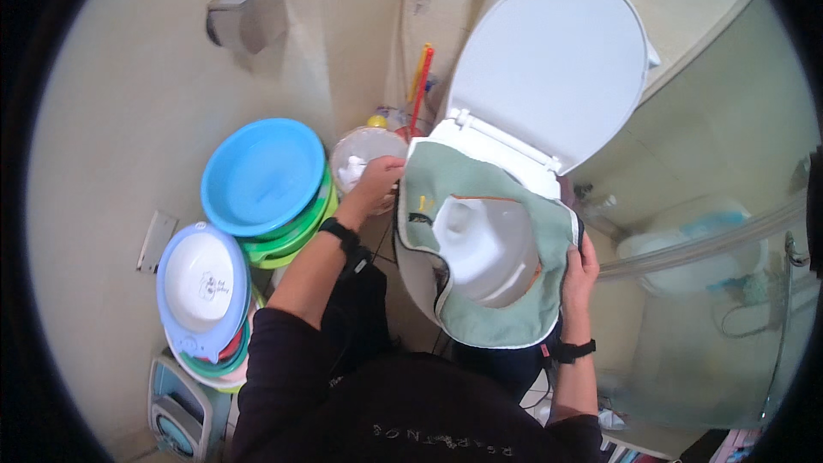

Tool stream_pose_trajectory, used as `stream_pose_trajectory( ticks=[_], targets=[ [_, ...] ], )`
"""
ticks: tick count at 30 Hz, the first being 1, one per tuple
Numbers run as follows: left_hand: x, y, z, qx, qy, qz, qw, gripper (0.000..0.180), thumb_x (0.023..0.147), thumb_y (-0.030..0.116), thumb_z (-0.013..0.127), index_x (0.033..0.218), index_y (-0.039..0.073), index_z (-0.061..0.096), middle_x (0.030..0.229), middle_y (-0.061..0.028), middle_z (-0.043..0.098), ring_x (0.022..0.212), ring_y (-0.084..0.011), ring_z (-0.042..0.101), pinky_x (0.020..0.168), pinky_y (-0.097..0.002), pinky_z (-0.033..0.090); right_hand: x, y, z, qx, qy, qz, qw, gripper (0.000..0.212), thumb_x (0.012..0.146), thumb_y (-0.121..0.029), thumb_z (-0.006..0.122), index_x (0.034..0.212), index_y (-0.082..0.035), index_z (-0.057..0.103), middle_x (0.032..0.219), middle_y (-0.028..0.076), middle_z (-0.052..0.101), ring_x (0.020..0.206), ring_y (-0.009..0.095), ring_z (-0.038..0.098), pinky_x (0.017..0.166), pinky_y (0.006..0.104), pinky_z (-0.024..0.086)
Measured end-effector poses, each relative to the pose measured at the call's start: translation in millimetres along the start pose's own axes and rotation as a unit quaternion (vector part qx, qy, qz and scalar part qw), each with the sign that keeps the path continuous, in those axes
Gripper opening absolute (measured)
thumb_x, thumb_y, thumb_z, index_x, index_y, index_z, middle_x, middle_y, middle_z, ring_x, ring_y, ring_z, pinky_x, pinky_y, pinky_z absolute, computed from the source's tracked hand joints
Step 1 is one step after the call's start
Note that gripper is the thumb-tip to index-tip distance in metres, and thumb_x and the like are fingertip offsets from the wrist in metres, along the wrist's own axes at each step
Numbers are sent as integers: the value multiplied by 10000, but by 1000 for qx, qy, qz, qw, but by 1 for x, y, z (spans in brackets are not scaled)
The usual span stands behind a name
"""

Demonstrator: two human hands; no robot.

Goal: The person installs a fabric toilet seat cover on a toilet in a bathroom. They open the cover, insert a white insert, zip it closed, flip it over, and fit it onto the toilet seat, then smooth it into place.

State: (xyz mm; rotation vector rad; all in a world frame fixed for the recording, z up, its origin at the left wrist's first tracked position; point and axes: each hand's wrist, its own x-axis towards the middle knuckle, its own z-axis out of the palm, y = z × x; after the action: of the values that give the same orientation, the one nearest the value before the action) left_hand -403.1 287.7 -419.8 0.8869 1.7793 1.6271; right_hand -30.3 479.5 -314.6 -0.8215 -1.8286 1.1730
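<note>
A pale green fabric toilet seat cover (497, 326) with a white edge lies over the seat of the white toilet (489, 249), and the bowl shows through its central hole. At the cover's far left corner, my left hand (377, 182) pinches the edge between thumb and fingers. My right hand (580, 274) grips the right edge, with part of the fingers hidden beneath the fabric. On the near left side the cover's rim looks lifted and folded, showing a dark underside. The toilet lid (553, 69) stands raised behind it.
Left of the toilet are a waste bin (351, 150) with paper inside and a red-handled brush (422, 90). Stacked basins, a blue one (264, 176) and a lilac-rimmed one (201, 279), stand along the left wall. A curved glass shower screen (703, 249) borders the right side.
</note>
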Motion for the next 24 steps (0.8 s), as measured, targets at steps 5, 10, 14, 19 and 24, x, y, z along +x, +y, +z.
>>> stream_pose_trajectory(
  ticks=[5, 10, 14, 19, 24],
  targets=[
    [11, 7, 0, -41, 37, -123, 991, 212, 884, 240, 678, 987, 54, 678, 895, -7, 662, 771, -103, 604, 663, -260, 495, 41, -14, 11, -89, 13, -97, 991, 339, 915, 15, 507, 1244, 27, 589, 1026, 51, 588, 979, 145, 541, 896, 252, 412],
    [38, -5, 8, -27, 65, -120, 990, 191, 814, 196, 727, 844, 18, 664, 786, -32, 654, 696, -120, 595, 638, -274, 502, 65, -24, 21, -143, 3, -166, 976, 325, 894, 56, 523, 1209, 21, 594, 973, 63, 557, 923, 164, 539, 845, 254, 425],
    [67, -27, 15, 58, 114, -30, 991, 197, 812, 194, 705, 852, 8, 654, 766, -45, 641, 701, -135, 588, 644, -293, 485, 65, -18, 14, -216, 18, -204, 955, 367, 865, 71, 526, 1220, 4, 590, 948, 91, 551, 899, 213, 550, 825, 273, 438],
    [115, -42, 24, 91, 112, -17, 989, 151, 830, 164, 671, 835, 17, 640, 770, -11, 613, 713, -109, 548, 636, -275, 455, 57, 13, -6, -278, 37, -172, 944, 403, 857, 54, 517, 1246, -26, 581, 937, 144, 556, 857, 301, 571, 785, 340, 474],
    [138, -46, 24, 81, 100, -41, 991, 134, 833, 175, 667, 805, 50, 628, 724, 19, 570, 665, -97, 518, 617, -261, 437, 50, 62, -34, -318, -96, 163, 929, 545, 789, -113, 586, 1307, 25, 488, 1160, 281, 611, 1056, 403, 612, 926, 405, 467]
  ],
)
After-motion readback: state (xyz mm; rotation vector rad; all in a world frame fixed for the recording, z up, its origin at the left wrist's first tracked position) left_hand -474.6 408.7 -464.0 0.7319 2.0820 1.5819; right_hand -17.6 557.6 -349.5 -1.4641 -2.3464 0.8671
